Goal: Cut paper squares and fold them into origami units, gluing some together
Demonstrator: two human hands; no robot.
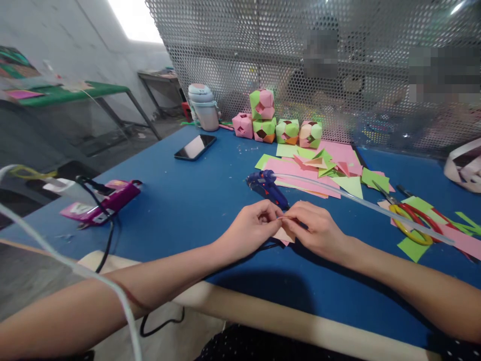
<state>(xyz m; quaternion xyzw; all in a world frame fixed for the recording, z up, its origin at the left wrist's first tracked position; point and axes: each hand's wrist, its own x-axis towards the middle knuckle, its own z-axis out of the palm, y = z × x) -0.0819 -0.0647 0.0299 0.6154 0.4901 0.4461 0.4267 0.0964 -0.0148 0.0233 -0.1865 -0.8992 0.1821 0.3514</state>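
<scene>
Both hands meet above the blue table near its front edge. My left hand (255,223) pinches the left side of a small piece of folded paper (283,233), pale peach with a bit of pink at its lower edge. The paper's right side is between the fingers of my right hand (315,226). Part of the paper is hidden by the fingers. Just beyond the hands lies a blue glue gun (268,186) with a long clear glue stick (361,201) running out of it to the right.
Folded paper cubes (263,129) stand at the back, beside a bottle (203,108). Loose coloured paper sheets (300,173) lie before them. Scissors (411,220) rest at right. A phone (195,147) and a purple packet (108,203) with a plug and cables are at left.
</scene>
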